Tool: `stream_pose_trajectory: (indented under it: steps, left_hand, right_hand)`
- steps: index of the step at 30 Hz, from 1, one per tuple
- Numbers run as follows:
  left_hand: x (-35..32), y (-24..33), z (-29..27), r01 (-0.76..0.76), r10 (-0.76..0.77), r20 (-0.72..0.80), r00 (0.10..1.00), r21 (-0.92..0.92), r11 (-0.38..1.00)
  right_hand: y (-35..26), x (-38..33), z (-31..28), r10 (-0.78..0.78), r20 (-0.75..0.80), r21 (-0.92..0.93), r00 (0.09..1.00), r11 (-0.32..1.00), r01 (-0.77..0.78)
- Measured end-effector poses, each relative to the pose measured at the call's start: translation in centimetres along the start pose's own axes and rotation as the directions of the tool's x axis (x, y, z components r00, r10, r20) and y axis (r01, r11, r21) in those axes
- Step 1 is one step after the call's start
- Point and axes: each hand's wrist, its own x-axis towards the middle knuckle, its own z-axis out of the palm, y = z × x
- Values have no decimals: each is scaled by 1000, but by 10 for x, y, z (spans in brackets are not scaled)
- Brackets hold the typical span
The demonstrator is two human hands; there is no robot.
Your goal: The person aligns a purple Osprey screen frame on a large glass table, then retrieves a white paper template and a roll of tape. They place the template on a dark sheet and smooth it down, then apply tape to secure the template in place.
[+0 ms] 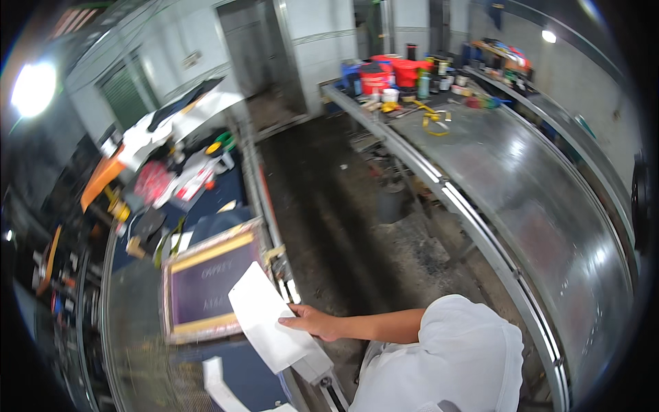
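My right arm, in a white sleeve, reaches leftward from the lower right. With the thumb on top, my right hand [312,323] grips the edge of a white sheet [264,312]. The sheet is tilted and covers the near right corner of a screen-printing frame [175,299]. Purple mesh with faint lettering fills this frame, which lies on the left table. Below the sheet, a curled white strip [218,384] lies on dark blue cloth [250,374]. My left hand is out of view.
Fabric, bags and tools clutter the far part of the left table [134,343]. Across the aisle runs a long metal-topped table [494,178], with red buckets [405,71], bottles and yellow straps [434,123] at its far end. A dark bucket [395,204] stands beneath it.
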Motion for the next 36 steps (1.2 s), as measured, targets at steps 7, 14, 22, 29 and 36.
stream_pose_trajectory:
  steps: [7,14,22,29,36]
  left_hand:
    - [108,46,165,-21,54,209,976,-155,988]
    - [163,72,372,-285,97,475,875,342,895]
    - [207,65,533,-356,149,572,806,267,896]
    - [270,91,653,-304,-61,836,546,265,915]
    - [399,109,789,-279,-64,878,474,219,935]
  right_hand:
    - [-98,-23,-96,-188,-99,88,977,977,196]
    - [-192,-21,-211,-330,-101,37,938,941,335]
    - [-277,-34,-332,-454,-265,-42,851,887,460]
    - [-323,-2,-404,-415,-368,-117,832,908,401]
    - [-420,93,-482,-392,-388,-268,834,914,305]
